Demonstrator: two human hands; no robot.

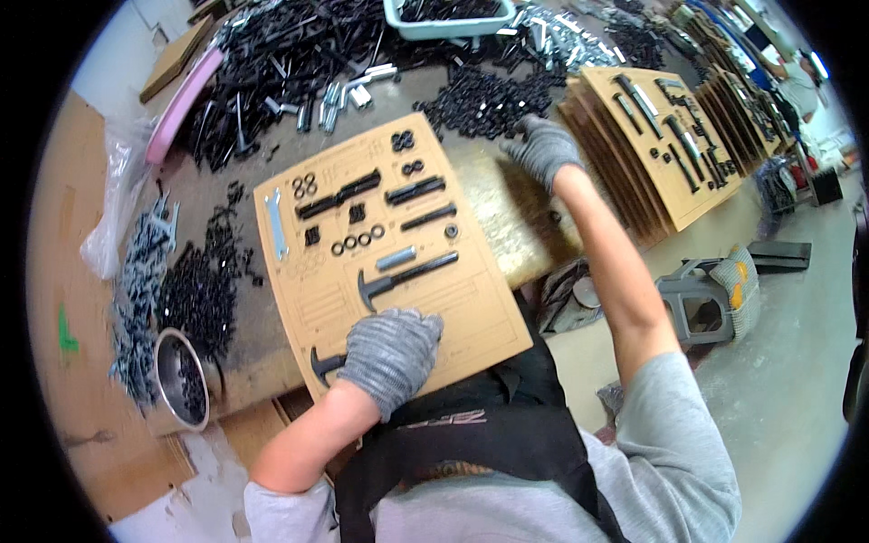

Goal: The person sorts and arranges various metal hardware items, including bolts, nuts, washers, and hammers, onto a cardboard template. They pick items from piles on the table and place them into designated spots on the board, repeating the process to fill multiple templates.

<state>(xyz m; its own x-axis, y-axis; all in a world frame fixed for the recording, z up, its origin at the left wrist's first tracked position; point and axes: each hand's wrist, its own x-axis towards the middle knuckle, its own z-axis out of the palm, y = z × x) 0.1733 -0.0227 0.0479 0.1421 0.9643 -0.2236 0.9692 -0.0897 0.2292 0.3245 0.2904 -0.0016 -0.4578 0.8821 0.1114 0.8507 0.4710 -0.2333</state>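
A brown cardboard sorting card (398,244) lies on the table (507,208). At its near edge, the gloved left hand (391,356) presses down on a black T-shaped handle (324,364), fingers curled over it. Beyond the card's far right corner, the right hand (541,147) reaches, fingers spread, into a heap of black bolts (480,100). Farther right stands a stack of filled cards (661,145).

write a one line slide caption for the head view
Gloved left hand presses a T-shaped black part onto a brown parts board while the right hand reaches into loose black fasteners.
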